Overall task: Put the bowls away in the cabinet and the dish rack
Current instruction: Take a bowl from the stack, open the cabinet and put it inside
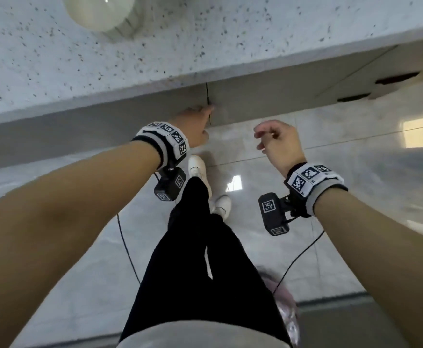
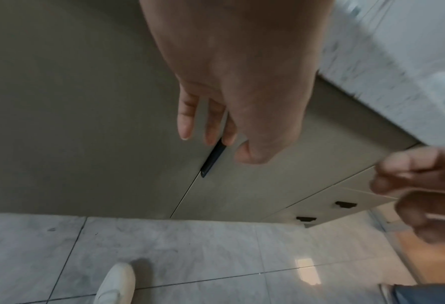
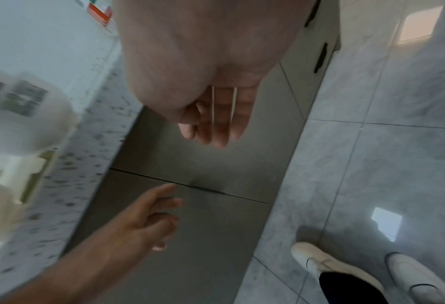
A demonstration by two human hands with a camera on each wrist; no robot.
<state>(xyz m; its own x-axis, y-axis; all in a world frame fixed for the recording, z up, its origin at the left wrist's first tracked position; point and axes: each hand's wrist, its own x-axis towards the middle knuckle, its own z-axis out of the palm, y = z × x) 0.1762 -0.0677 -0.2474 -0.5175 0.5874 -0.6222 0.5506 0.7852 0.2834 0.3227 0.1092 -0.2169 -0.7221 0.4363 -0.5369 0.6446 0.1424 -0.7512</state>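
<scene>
A pale bowl stands on the speckled white counter at the top left of the head view. Under the counter are two closed grey cabinet doors with a slim black handle at their seam. My left hand reaches to that handle with straight fingers, its fingertips at the handle's upper end. My right hand hangs in the air to the right of it, loosely curled and holding nothing. The inside of the cabinet is hidden.
Drawers with black handles sit to the right of the doors. My legs and white shoes stand on the glossy grey floor tiles close to the cabinet. Cables hang from both wrist cameras.
</scene>
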